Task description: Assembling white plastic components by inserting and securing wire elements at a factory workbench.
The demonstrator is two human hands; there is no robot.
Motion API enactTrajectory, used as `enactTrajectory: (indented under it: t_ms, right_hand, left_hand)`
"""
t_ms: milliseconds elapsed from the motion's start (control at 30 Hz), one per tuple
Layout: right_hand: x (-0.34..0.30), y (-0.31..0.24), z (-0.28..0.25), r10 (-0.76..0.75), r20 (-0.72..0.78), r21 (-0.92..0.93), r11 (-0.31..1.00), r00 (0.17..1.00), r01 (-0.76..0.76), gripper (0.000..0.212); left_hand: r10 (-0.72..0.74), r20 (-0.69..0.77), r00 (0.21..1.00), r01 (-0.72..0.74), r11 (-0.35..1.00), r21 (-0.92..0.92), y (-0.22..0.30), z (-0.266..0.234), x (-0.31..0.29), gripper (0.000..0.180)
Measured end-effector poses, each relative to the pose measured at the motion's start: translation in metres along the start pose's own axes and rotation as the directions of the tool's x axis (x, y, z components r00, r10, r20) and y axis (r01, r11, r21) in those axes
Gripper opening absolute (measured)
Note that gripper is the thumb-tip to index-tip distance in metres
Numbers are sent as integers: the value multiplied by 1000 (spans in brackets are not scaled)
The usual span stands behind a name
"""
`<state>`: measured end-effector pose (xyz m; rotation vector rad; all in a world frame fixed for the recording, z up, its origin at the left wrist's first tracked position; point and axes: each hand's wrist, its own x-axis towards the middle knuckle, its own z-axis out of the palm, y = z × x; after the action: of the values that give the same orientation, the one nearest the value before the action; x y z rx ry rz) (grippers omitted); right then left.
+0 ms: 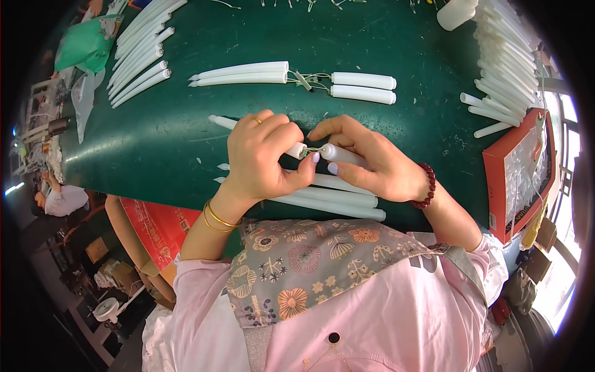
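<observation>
My left hand (pixel 263 155) is closed around a long white electric taper candle (pixel 221 121); its pointed tip sticks out at the left and its open end faces right. In my right hand (pixel 387 158) is a short white tube (pixel 339 155), gripped between thumb and fingers. Thin pale wires (pixel 315 149) bridge the small gap between the two parts, close to both thumbs. Below my hands lie finished-looking long white candles (pixel 338 201), partly hidden by my left hand. Farther off, two taper candles (pixel 248 73) are joined by wires to two short white tubes (pixel 364 87).
Several white candle shells (pixel 145 56) lie at the far left beside a green plastic bag (pixel 90 43). White tubes (pixel 505 74) are piled at the right, near a red box (pixel 517 177) lined with clear plastic. A white bottle (pixel 457 13) lies at the back of the green table (pixel 155 149).
</observation>
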<state>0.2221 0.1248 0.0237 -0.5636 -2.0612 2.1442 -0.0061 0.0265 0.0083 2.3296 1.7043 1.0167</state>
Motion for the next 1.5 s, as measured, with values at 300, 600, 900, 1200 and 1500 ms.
enactTrajectory:
  t_ms: [300, 600, 900, 1200, 1500]
  right_hand:
    - [2, 7, 14, -352, -256, -358, 900, 900, 250, 42]
    - [-3, -3, 10, -255, -251, -406, 903, 934, 137, 40]
    - [-4, 3, 10, -328, -137, -716, 685, 935, 135, 24]
    - [-3, 7, 3, -300, 21, -833, 523, 954, 183, 29]
    - [0, 23, 7, -391, -52, -827, 533, 919, 180, 33]
  left_hand:
    - [-133, 65, 989, 143, 974, -174, 4, -4, -3, 24]
    - [26, 189, 982, -21, 999, -28, -2, -15, -3, 35]
    - [86, 211, 974, -94, 995, 28, -1, -25, 1, 31]
    - [67, 328, 942, -110, 987, 115, 6, -15, -11, 33]
    - [111, 357, 927, -148, 986, 80, -5, -3, -6, 34]
